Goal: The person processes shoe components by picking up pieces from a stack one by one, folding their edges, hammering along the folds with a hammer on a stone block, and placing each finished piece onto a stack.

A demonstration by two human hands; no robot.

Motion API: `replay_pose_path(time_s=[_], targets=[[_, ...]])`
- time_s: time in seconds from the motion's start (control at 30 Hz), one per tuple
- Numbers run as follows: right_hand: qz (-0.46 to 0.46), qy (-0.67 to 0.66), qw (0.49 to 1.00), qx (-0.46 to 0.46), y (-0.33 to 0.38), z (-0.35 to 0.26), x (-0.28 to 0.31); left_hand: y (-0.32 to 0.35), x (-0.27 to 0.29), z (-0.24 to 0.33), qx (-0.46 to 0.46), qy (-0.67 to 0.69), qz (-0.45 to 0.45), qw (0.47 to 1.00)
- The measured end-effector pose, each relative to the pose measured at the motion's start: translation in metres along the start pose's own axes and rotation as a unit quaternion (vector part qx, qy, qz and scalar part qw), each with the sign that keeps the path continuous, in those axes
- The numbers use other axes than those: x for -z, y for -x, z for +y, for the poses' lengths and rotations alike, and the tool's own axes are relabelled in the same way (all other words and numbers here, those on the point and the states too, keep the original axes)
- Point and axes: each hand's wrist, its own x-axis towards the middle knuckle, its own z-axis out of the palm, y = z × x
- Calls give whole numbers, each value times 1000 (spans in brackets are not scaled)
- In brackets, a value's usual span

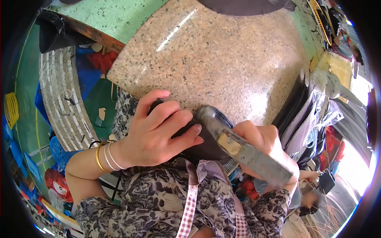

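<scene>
My right hand (258, 139) is closed on a hammer with a long grey metal head (260, 158). The end of its wooden handle shows as a tan patch in the head, and the head slants across in front of my fingers. My left hand (158, 131) has its fingers bent round a dark, leather-like piece (204, 146), part of which sticks up between thumb and fingers. This piece lies at the near edge of a speckled stone slab (214, 59), close to the hammer's rounded end. The hands hide much of its shape.
Another dark flat piece (248, 6) lies at the slab's far edge. Dark sheets and clear plastic (303, 115) stand along the right side. To the left are a green board (115, 16), a striped grey panel (65, 95) and a blue basket (61, 152). A person (309, 198) is at the lower right.
</scene>
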Motion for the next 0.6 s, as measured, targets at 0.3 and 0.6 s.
replay_pose_path(time_s=[0.3, 0.6], targets=[[34, -59, 998, -12, 13, 5, -7, -14, 0, -1, -48, -6, 9, 999], [644, -216, 720, -141, 113, 39, 0, -116, 1, 31, -293, 132, -48, 946]])
